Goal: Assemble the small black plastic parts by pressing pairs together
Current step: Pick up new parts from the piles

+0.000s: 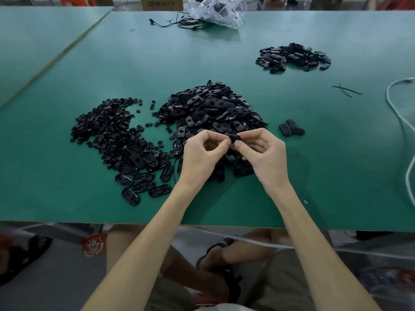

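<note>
— Holding what?
— Item one: black oval part [233,137], pinched at both ends, left hand [202,151] and right hand [262,151] curled on it, over the main pile's [208,108] near edge.
— Containers?
— I log one clear plastic bag [220,12], far edge; dark contents, unidentifiable.

A green table [314,167] carries a big pile of oval black parts [208,108]; left of it lie small round parts [105,126], beyond it rightward a smaller pile [294,57]
</note>
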Action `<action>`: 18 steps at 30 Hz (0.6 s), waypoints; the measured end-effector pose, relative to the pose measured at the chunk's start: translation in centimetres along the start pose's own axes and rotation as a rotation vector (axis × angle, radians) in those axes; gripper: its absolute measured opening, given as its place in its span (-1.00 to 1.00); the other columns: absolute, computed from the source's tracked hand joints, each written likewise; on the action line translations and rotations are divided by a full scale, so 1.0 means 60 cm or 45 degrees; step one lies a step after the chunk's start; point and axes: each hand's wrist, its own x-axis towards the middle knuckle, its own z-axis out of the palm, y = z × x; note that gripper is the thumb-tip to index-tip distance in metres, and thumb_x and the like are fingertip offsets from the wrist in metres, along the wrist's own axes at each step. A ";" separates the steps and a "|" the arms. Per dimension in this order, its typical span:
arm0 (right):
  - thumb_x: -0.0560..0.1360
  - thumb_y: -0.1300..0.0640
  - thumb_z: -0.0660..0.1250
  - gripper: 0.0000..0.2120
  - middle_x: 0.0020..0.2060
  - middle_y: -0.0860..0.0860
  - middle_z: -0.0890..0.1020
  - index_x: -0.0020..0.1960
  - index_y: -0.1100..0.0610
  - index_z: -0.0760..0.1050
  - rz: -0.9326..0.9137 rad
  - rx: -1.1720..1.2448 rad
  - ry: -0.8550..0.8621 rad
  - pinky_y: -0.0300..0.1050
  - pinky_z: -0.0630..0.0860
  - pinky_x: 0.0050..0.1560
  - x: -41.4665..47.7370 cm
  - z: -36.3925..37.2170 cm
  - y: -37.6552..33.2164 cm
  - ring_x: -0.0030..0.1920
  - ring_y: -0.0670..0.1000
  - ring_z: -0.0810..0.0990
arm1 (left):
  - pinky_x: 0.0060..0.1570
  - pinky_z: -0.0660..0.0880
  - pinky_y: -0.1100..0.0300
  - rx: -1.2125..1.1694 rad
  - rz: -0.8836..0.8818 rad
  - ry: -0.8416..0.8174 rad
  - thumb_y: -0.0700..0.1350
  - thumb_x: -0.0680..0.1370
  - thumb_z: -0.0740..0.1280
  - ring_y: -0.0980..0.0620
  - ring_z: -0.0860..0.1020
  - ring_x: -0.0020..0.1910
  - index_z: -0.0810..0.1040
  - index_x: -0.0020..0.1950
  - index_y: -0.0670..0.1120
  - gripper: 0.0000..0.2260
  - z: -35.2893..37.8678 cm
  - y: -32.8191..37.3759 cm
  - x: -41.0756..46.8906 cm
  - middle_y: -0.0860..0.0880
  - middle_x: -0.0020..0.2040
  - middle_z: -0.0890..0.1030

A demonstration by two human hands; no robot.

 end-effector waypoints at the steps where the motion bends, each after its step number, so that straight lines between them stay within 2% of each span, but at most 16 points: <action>1: 0.50 0.27 0.56 -0.85 -0.10 -0.02 0.77 -0.01 0.09 0.66 0.001 -0.001 -0.006 -0.15 0.67 -0.05 0.000 0.000 -0.001 -0.07 0.01 0.76 | -0.13 0.60 0.26 -0.003 0.004 0.003 -0.20 0.55 0.52 0.11 0.68 -0.21 0.71 -0.04 -0.13 -0.98 0.000 0.000 0.000 0.01 -0.14 0.74; 7: 0.47 0.30 0.57 -0.84 -0.12 0.02 0.77 -0.05 0.14 0.63 0.020 -0.005 -0.024 -0.18 0.65 -0.07 -0.002 0.000 -0.002 -0.10 0.02 0.76 | -0.16 0.57 0.31 0.005 0.020 0.016 -0.19 0.54 0.53 0.14 0.66 -0.22 0.69 -0.04 -0.09 -0.95 -0.003 -0.001 0.001 0.04 -0.15 0.73; 10: 0.46 0.30 0.58 -0.85 -0.15 0.03 0.77 -0.05 0.17 0.64 0.013 -0.009 -0.044 -0.18 0.65 -0.08 -0.001 -0.002 -0.002 -0.13 0.01 0.75 | -0.14 0.56 0.27 0.010 0.007 0.045 -0.17 0.53 0.55 0.13 0.62 -0.22 0.64 -0.04 -0.06 -0.89 -0.002 -0.002 0.002 0.02 -0.16 0.70; 14: 0.46 0.31 0.59 -0.84 -0.15 0.02 0.76 -0.03 0.23 0.64 0.008 0.009 -0.062 -0.23 0.63 -0.08 -0.001 -0.002 -0.001 -0.15 -0.05 0.73 | 0.03 0.63 0.15 -0.051 -0.002 0.032 -0.19 0.53 0.54 -0.02 0.67 -0.05 0.62 0.12 -0.07 -0.79 -0.004 0.001 0.002 -0.03 0.00 0.68; 18: 0.46 0.33 0.58 -0.83 -0.12 0.03 0.77 -0.01 0.27 0.62 -0.001 0.036 -0.075 -0.22 0.64 -0.06 -0.001 -0.003 -0.003 -0.12 -0.03 0.75 | 0.07 0.61 0.21 -0.057 0.063 -0.022 -0.21 0.57 0.49 0.06 0.69 0.01 0.66 0.20 -0.10 -0.79 -0.005 0.003 0.003 0.02 0.05 0.72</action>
